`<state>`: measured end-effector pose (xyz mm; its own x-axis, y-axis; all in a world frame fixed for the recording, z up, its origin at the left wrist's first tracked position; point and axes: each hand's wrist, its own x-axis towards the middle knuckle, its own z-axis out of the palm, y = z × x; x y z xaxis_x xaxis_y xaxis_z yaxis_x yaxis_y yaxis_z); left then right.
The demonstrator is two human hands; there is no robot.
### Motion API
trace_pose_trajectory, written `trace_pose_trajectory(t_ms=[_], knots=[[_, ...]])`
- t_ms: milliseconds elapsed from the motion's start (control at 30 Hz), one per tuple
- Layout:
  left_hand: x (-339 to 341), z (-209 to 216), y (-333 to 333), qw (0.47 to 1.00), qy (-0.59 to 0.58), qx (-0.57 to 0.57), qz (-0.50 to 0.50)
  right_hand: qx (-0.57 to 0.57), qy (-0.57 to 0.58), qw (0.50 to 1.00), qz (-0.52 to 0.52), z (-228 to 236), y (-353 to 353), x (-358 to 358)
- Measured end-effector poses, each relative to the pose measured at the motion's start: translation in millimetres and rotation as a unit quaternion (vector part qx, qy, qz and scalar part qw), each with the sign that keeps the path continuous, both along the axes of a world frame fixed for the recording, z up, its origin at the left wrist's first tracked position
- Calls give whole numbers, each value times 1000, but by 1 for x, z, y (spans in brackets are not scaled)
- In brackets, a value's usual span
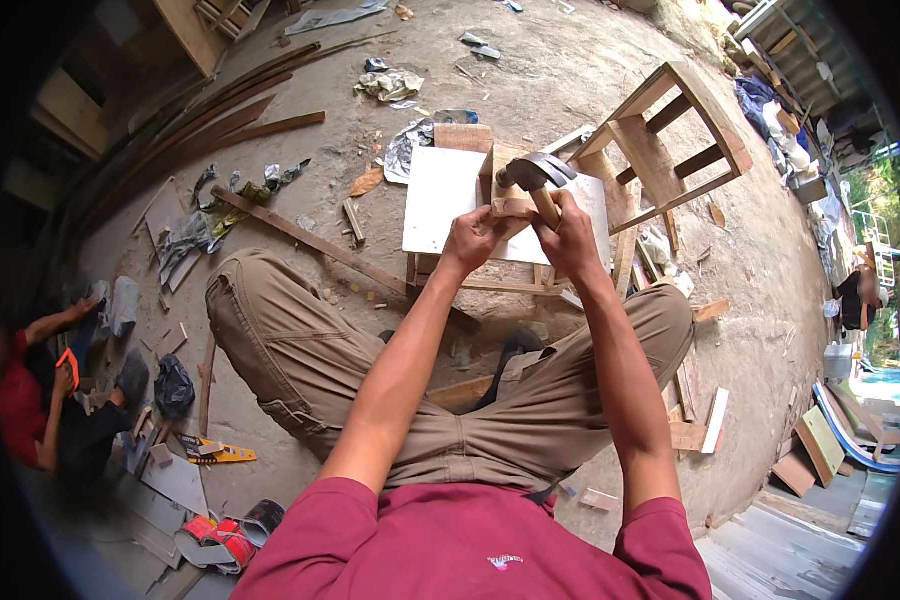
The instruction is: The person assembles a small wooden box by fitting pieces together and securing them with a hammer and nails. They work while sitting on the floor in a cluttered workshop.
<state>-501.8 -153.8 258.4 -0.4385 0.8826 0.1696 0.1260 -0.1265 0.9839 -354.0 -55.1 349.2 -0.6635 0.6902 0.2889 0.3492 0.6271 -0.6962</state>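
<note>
My right hand [571,238] is closed round the wooden handle of a claw hammer [540,172], whose dark metal head is raised over a small wooden block [511,207]. At the near left edge of that block, my left hand [473,240] is closed with its fingers pressed on the wood. Whether a nail sits between those fingers is too small to tell. Both hands are above a white board [438,198] on a low wooden support between my legs. The block belongs to, or rests against, an upright wooden piece [505,160] on the board.
A small wooden chair-like frame [660,150] stands at the right of the board. Long planks [230,130] and wood scraps lie on the dirt floor. At the far left, another person's hand [65,378] holds an orange-handled saw [68,365]. Red tins [228,543] lie lower left.
</note>
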Motion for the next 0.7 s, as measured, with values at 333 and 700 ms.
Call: trace_pose_trajectory(t_ms=[333,700], knots=[[-7,-7,2,999,-16,33,-7,-40,-5,999,-13,1,-1,-3],[-10,-10,2,999,28,-17,-5,-4,6,1000,-28,-5,-2,-2]])
